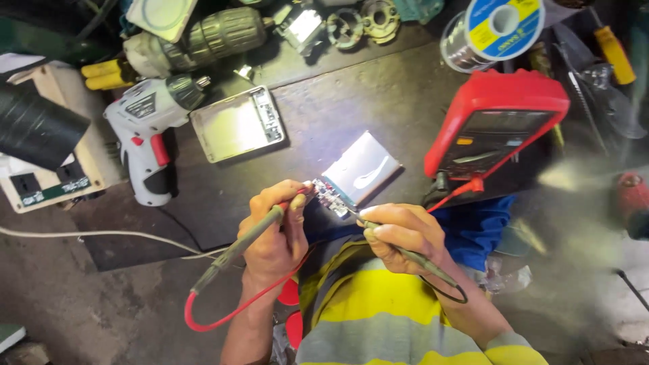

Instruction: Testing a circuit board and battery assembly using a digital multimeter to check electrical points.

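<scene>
Head view of a workbench test set-up. The left hand (274, 233) is clenched around a grey test probe with a red lead (236, 247), its tip meeting the left end of a small circuit board (330, 196). The right hand (404, 236) is likewise closed on a second probe with a black lead (419, 260), whose tip touches the near right end of the same board. The board is joined to the near edge of a flat silver battery pouch (365, 167), which lies tilted on the dark bench top (338, 108) at the centre of the scene, just beyond both hands. To the right, a red-cased multimeter (497, 122) stands propped, its leads plugged in at its near edge; a blue cloth (480, 226) lies just beside it, near the right wrist. To the far left of the pouch rests an opened white case (236, 124), and further left a white cordless screwdriver with red trigger (149, 132). A spool of solder wire (497, 27) sits at the far right.
</scene>
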